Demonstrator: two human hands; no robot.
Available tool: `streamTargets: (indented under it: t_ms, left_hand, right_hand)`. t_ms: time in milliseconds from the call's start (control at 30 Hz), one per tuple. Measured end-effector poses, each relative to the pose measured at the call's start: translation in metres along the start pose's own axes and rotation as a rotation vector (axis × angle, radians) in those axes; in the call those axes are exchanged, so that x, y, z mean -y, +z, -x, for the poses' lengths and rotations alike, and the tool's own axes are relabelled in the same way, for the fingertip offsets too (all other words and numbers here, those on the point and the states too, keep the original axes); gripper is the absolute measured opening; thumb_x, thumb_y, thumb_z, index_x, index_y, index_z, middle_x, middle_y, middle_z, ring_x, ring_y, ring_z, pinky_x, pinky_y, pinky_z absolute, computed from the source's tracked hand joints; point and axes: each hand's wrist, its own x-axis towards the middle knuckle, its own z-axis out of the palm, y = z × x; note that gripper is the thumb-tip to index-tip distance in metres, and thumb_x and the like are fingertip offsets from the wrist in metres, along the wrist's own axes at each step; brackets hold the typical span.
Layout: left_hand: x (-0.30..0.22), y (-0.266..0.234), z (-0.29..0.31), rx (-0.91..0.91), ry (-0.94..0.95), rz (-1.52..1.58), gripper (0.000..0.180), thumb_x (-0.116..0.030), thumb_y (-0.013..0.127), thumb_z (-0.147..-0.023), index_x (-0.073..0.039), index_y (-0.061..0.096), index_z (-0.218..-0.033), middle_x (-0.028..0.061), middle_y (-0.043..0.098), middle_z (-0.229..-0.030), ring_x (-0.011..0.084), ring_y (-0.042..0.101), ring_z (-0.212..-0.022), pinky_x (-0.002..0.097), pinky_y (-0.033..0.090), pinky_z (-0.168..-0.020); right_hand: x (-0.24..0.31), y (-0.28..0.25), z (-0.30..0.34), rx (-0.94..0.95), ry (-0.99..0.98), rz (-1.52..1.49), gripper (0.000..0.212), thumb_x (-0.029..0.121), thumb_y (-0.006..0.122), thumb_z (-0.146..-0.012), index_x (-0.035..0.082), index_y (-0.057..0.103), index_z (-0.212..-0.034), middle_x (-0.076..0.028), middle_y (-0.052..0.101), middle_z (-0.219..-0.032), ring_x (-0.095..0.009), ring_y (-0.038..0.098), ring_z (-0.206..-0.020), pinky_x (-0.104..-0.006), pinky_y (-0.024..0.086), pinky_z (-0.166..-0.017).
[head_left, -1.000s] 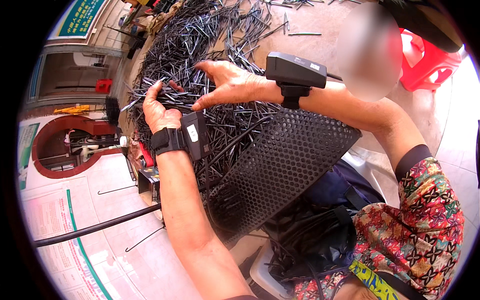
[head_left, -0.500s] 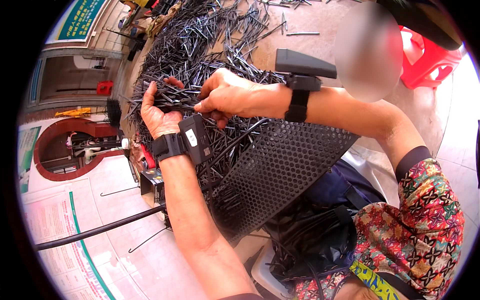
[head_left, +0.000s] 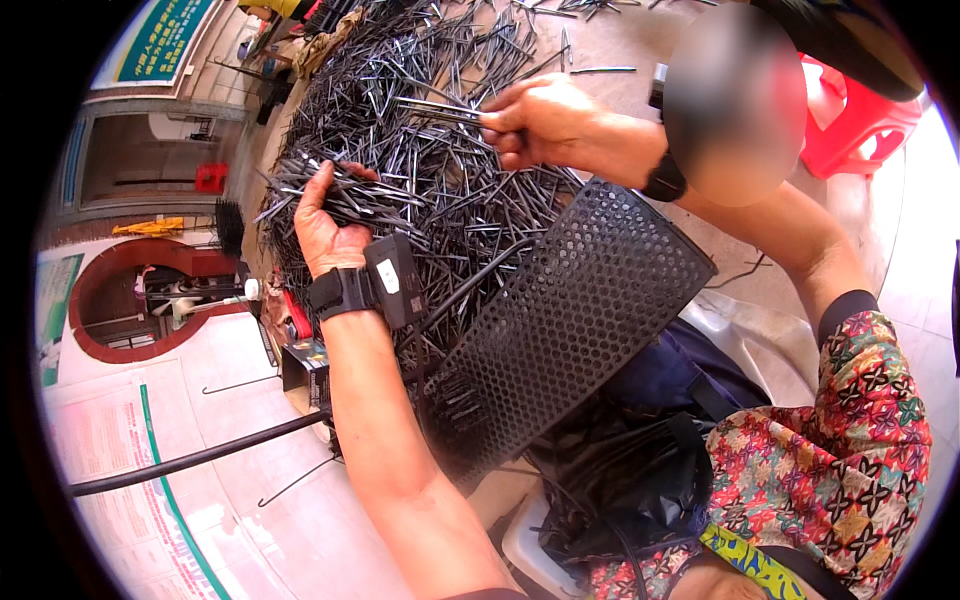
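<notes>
The right hand's point(head_left: 545, 120) fingers pinch a few dark sticks point(head_left: 440, 110), their long axis running leftward from the fingertips, above the pile point(head_left: 470, 185). Below-left of them, the left hand point(head_left: 330, 235) curls around a loose bundle point(head_left: 365, 198). Half a second ago the right fingers were beside that bundle; now they're well apart.

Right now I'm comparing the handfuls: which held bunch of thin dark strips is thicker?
The bunch lying in the left hand, a dense cluster; the right hand pinches only a few strips.
</notes>
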Motion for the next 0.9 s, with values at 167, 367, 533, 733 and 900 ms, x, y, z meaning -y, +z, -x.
streamTargets:
  t_ms: [167,367,533,733,900]
  left_hand:
    - [0.002,0.007,0.005,0.177,-0.067,-0.119,0.012,-0.010,0.059,-0.077,0.001,0.056,-0.081,0.0121,0.060,-0.076,0.0231,0.058,-0.071,0.0389,0.050,-0.068]
    - [0.007,0.012,0.006,0.189,-0.149,-0.124,0.025,-0.019,0.062,-0.076,0.000,0.057,-0.091,0.0117,0.061,-0.090,0.0233,0.058,-0.081,0.0366,0.047,-0.073]
    - [0.011,0.019,0.005,0.168,-0.099,-0.212,0.022,-0.012,0.060,-0.075,0.006,0.059,-0.088,0.0127,0.061,-0.085,0.0212,0.059,-0.078,0.0308,0.047,-0.075]
    - [0.002,0.026,0.009,0.148,-0.044,-0.260,0.017,-0.005,0.056,-0.072,0.007,0.059,-0.083,0.0130,0.061,-0.078,0.0199,0.059,-0.071,0.0285,0.047,-0.071]
    - [0.000,0.041,0.020,0.177,0.015,-0.210,0.017,-0.005,0.056,-0.073,0.007,0.057,-0.085,0.0128,0.060,-0.080,0.0179,0.058,-0.068,0.0287,0.049,-0.065]
  right_hand:
    - [0.005,0.052,-0.015,-0.011,-0.193,-0.101,0.011,-0.002,0.055,-0.076,-0.008,0.054,-0.086,-0.012,0.056,-0.066,-0.016,0.053,-0.048,-0.0311,0.048,-0.041]
    - [-0.030,0.069,-0.029,0.083,-1.034,0.906,0.015,0.005,0.052,-0.073,-0.008,0.058,-0.080,-0.021,0.057,-0.061,-0.025,0.059,-0.050,-0.0327,0.047,-0.046]
    - [-0.041,0.062,-0.026,0.224,-1.108,1.270,0.014,0.001,0.049,-0.063,-0.008,0.048,-0.074,-0.020,0.055,-0.064,-0.037,0.056,-0.061,-0.0398,0.046,-0.053]
    - [-0.033,0.060,-0.007,0.238,-1.083,1.237,0.025,0.004,0.052,-0.069,-0.008,0.046,-0.090,-0.020,0.055,-0.067,-0.035,0.056,-0.064,-0.0407,0.045,-0.054]
    - [-0.032,0.047,0.008,0.116,-1.321,0.839,0.026,0.006,0.062,-0.069,0.002,0.055,-0.094,-0.014,0.059,-0.074,-0.028,0.059,-0.066,-0.0320,0.048,-0.056]
